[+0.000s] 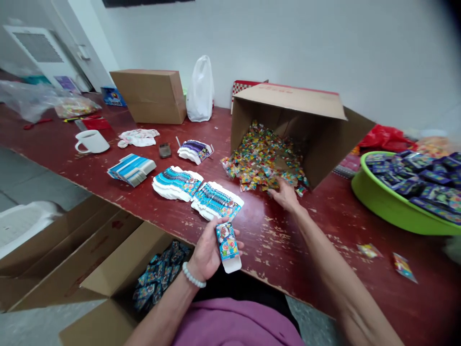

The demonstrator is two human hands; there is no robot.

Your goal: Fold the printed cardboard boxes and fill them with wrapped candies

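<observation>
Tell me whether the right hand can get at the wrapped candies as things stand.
Very likely yes: the right hand is already at the front edge of the wrapped candies, and the cardboard carton's open side faces the person, leaving the way free.

Two hands (209,246) (287,196), one bracelet (190,277), one mug (95,142), one green basin (396,207)

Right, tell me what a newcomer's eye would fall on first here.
The colorful heap of wrapped packets spilling from the tipped cardboard box, right of center. Then the bright green basin piled with dark packs at far right, and the blue carton in the left hand's grip, below center.
</observation>
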